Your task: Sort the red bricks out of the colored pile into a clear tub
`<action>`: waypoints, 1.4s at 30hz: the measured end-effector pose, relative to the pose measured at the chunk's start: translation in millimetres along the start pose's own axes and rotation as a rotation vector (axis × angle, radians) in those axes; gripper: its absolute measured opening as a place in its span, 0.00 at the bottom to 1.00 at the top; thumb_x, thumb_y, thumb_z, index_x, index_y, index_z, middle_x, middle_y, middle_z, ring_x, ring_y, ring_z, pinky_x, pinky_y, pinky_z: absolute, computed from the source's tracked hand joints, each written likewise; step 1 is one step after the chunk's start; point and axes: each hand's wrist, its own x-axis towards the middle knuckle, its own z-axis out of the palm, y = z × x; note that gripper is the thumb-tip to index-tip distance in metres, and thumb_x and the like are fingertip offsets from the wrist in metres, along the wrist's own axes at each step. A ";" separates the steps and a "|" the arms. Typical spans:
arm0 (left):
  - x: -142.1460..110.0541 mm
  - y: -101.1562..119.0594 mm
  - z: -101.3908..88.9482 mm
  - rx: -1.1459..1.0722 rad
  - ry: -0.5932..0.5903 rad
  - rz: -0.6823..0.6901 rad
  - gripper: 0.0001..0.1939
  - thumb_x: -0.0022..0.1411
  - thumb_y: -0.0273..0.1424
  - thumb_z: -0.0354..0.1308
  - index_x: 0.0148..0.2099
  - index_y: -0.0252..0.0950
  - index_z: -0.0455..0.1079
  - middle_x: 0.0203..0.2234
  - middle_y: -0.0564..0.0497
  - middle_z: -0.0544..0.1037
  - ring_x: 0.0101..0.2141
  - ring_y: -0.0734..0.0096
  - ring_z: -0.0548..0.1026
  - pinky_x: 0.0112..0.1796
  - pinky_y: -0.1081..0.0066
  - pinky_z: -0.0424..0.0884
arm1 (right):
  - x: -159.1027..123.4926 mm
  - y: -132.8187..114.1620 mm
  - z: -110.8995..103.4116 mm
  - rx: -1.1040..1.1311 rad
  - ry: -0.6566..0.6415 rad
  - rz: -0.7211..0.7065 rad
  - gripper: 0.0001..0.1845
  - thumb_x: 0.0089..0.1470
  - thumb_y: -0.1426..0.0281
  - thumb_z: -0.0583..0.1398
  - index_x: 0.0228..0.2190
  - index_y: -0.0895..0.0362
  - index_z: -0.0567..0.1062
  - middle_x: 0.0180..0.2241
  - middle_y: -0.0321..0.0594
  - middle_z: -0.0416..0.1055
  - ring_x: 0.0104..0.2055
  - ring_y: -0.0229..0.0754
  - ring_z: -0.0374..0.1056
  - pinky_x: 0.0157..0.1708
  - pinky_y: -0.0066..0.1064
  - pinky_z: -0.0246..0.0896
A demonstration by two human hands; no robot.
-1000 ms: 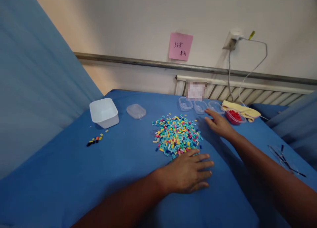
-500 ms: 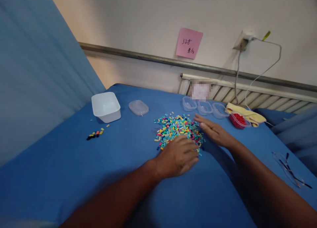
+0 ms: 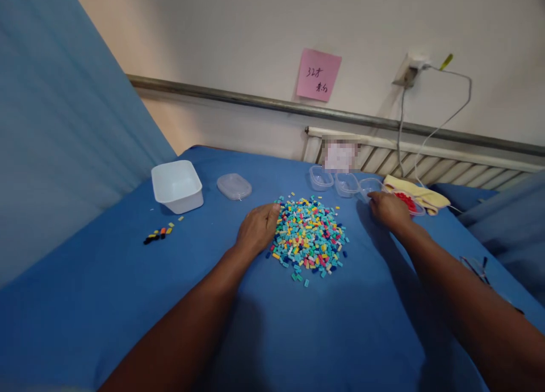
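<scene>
A heap of small coloured toy bricks [image 3: 310, 233], mostly turquoise with yellow, red and blue ones, lies on the blue sheet [image 3: 170, 312]. Against its left edge rests my left hand [image 3: 258, 228], open, thumb uppermost, with the far fingers partly hidden. My right hand [image 3: 389, 209] has its fingers bent at the near rim of a clear plastic container [image 3: 369, 183], the third in a row, and appears to grip it. To its left stand two more clear tubs [image 3: 321, 180]. Just right of that hand, partly covered, is a tub of red bricks [image 3: 406, 200].
A white plastic box [image 3: 179, 188] stands at the left, with several black, yellow and orange pieces [image 3: 157, 235] near it. A clear lid [image 3: 234, 186] lies beyond the heap. Right: a yellow cloth [image 3: 419, 193], eyeglasses [image 3: 479, 273] partly behind my forearm, and a cable [image 3: 443, 125].
My left hand has moved from the near side of the heap to its left edge. My right hand has left the heap for the container on the right. Loose bricks now show at the near side.
</scene>
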 end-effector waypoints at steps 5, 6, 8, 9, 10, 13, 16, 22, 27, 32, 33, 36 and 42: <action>-0.8 0.7 2.2 -0.061 0.008 0.014 0.34 0.81 0.54 0.38 0.49 0.38 0.80 0.48 0.44 0.85 0.51 0.56 0.81 0.55 0.57 0.76 | -47.7 -1.9 -12.5 -0.011 -0.018 -0.040 0.25 0.73 0.64 0.53 0.60 0.58 0.81 0.54 0.55 0.84 0.55 0.57 0.80 0.52 0.43 0.73; -0.8 0.5 2.7 -0.071 0.007 0.024 0.34 0.81 0.55 0.38 0.48 0.38 0.80 0.47 0.44 0.85 0.50 0.57 0.81 0.55 0.58 0.76 | -60.1 -2.8 -14.5 0.007 -0.016 -0.047 0.25 0.73 0.64 0.53 0.61 0.57 0.81 0.55 0.54 0.84 0.56 0.56 0.80 0.52 0.43 0.74; -0.6 0.3 3.3 -0.086 0.013 0.042 0.34 0.81 0.54 0.39 0.50 0.38 0.80 0.48 0.44 0.85 0.51 0.58 0.81 0.55 0.59 0.76 | -83.5 -6.3 -18.7 0.060 0.009 -0.054 0.26 0.74 0.63 0.52 0.61 0.57 0.81 0.56 0.54 0.83 0.56 0.57 0.80 0.52 0.45 0.75; -0.3 0.2 3.5 -0.092 0.021 0.050 0.33 0.81 0.54 0.39 0.52 0.38 0.80 0.50 0.44 0.85 0.52 0.58 0.81 0.57 0.59 0.76 | -93.6 -9.3 -21.1 0.094 0.041 -0.061 0.26 0.74 0.62 0.51 0.61 0.58 0.81 0.56 0.55 0.83 0.56 0.58 0.80 0.53 0.47 0.75; 0.1 0.1 3.7 -0.095 0.032 0.057 0.33 0.81 0.53 0.39 0.55 0.38 0.80 0.53 0.44 0.85 0.54 0.59 0.80 0.59 0.59 0.75 | -101.9 -13.6 -23.5 0.132 0.086 -0.071 0.27 0.73 0.61 0.52 0.60 0.59 0.81 0.56 0.57 0.83 0.56 0.60 0.79 0.55 0.51 0.75; 1.8 -0.5 5.2 -0.083 0.059 0.073 0.34 0.82 0.50 0.37 0.62 0.35 0.77 0.61 0.41 0.81 0.64 0.58 0.76 0.68 0.56 0.69 | -113.8 -35.6 -30.0 0.293 0.230 -0.145 0.28 0.73 0.55 0.54 0.62 0.57 0.81 0.59 0.57 0.81 0.61 0.63 0.76 0.64 0.59 0.70; 2.4 -1.4 8.3 -0.044 0.049 0.066 0.35 0.81 0.50 0.39 0.69 0.33 0.74 0.68 0.38 0.75 0.71 0.53 0.69 0.73 0.49 0.61 | -105.8 -68.8 -29.4 0.472 0.173 -0.259 0.34 0.74 0.48 0.55 0.69 0.54 0.74 0.71 0.55 0.70 0.73 0.62 0.66 0.72 0.62 0.60; -0.5 -1.5 11.3 -0.018 0.000 0.092 0.36 0.81 0.51 0.41 0.73 0.31 0.70 0.73 0.37 0.68 0.74 0.52 0.65 0.75 0.48 0.58 | -67.7 -133.8 -12.2 0.474 -0.139 -0.279 0.51 0.74 0.38 0.42 0.78 0.63 0.59 0.80 0.60 0.49 0.83 0.62 0.42 0.80 0.59 0.41; -0.3 -1.1 11.7 -0.050 0.038 0.069 0.38 0.82 0.51 0.36 0.73 0.31 0.70 0.72 0.38 0.71 0.74 0.57 0.66 0.75 0.52 0.59 | -50.5 -178.5 -10.9 0.396 -0.256 -0.349 0.57 0.73 0.36 0.41 0.78 0.71 0.54 0.81 0.64 0.41 0.84 0.63 0.35 0.80 0.56 0.35; 1.0 -2.5 13.1 -0.076 0.068 0.050 0.39 0.83 0.51 0.35 0.73 0.29 0.70 0.71 0.37 0.71 0.74 0.58 0.66 0.75 0.53 0.59 | -31.3 -212.6 -17.7 0.368 -0.273 -0.334 0.57 0.73 0.36 0.39 0.78 0.71 0.54 0.81 0.64 0.44 0.84 0.64 0.37 0.80 0.57 0.34; 1.4 -3.0 13.2 -0.078 0.072 0.050 0.39 0.83 0.51 0.34 0.73 0.29 0.69 0.71 0.37 0.71 0.74 0.58 0.66 0.75 0.53 0.59 | -28.2 -219.3 -19.6 0.365 -0.278 -0.344 0.56 0.74 0.37 0.39 0.78 0.70 0.54 0.81 0.63 0.45 0.84 0.64 0.37 0.80 0.56 0.34; 2.4 -4.6 12.5 -0.079 0.075 0.053 0.38 0.83 0.50 0.34 0.72 0.28 0.70 0.71 0.37 0.71 0.73 0.58 0.66 0.75 0.52 0.60 | -24.3 -238.3 -26.0 0.354 -0.284 -0.397 0.50 0.76 0.41 0.40 0.79 0.66 0.54 0.81 0.60 0.45 0.84 0.63 0.38 0.80 0.56 0.34; 0.8 -2.7 10.1 -0.062 0.055 0.080 0.38 0.83 0.49 0.35 0.72 0.28 0.71 0.71 0.37 0.71 0.74 0.56 0.66 0.76 0.51 0.58 | -44.3 -246.3 -37.2 0.375 -0.299 -0.498 0.46 0.77 0.43 0.39 0.81 0.59 0.50 0.82 0.56 0.39 0.84 0.60 0.36 0.80 0.58 0.34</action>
